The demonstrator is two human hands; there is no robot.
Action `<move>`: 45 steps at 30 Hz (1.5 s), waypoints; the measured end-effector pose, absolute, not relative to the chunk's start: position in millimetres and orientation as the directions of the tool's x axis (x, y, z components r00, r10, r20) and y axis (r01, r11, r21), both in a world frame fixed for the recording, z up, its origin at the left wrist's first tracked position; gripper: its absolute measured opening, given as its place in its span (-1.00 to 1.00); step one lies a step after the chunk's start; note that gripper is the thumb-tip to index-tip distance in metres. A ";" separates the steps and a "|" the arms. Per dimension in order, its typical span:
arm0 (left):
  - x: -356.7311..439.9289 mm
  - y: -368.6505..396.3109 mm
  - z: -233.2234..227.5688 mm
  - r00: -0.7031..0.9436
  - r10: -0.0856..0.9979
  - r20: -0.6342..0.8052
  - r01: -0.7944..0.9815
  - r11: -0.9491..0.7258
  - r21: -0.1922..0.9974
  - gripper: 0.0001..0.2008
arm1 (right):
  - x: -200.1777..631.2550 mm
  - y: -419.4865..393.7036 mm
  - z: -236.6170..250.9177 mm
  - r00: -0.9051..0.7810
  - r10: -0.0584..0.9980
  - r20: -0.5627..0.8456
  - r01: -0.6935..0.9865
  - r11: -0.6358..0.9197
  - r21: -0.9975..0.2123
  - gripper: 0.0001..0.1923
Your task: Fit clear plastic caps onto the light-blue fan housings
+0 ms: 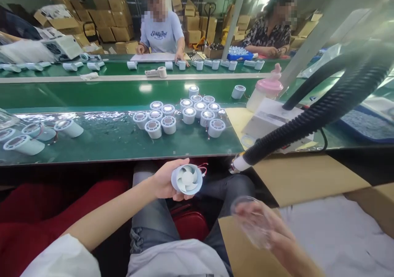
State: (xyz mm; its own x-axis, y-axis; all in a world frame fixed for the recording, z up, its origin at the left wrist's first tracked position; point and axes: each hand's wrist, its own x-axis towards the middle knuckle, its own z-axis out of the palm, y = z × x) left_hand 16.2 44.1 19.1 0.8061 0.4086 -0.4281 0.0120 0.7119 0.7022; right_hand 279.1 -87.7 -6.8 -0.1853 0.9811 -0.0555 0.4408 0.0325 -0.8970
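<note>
My left hand (pixel 168 181) is wrapped round a small light-blue fan housing (pixel 187 179) above my lap. Its white blades face up towards me, and thin red wires stick out on its right. Lower right, over the edge of a cardboard box, my right hand (pixel 273 232) grips a clear round plastic piece (pixel 250 221). Motion blurs this piece, so its exact shape is hard to make out. On the bench in front, several similar fan housings (pixel 188 113) stand in a cluster, some with red wires showing.
A black corrugated hose (pixel 295 117) slants in from the right, its nozzle near the bench edge. Behind it are a white box (pixel 271 119) and a pink-lidded bottle (pixel 266 86). More housings (pixel 67 127) lie at left. An open carton (pixel 332 227) is at lower right. Two people sit across the bench.
</note>
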 end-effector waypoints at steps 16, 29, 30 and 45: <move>18.0 7.6 36.4 0.729 0.655 -0.200 0.545 -0.377 0.749 -0.76 | 224.9 -47.0 18.0 -0.431 0.902 0.007 0.693 0.336 -0.638 -0.86; 15.6 0.6 31.5 0.726 0.688 0.014 0.428 -0.467 0.774 -0.80 | 215.8 -50.4 26.3 -0.432 0.900 0.058 0.769 0.402 -0.497 -0.90; 15.3 1.0 31.8 0.710 0.703 0.031 0.415 -0.454 0.788 -0.79 | 216.5 -51.0 28.4 -0.420 0.906 0.051 0.743 0.376 -0.554 -0.92; 17.2 8.8 1.0 0.751 0.616 0.237 0.177 -0.533 0.827 -0.37 | 224.4 -62.4 30.4 -0.102 0.994 -0.036 0.355 0.003 -0.935 -0.75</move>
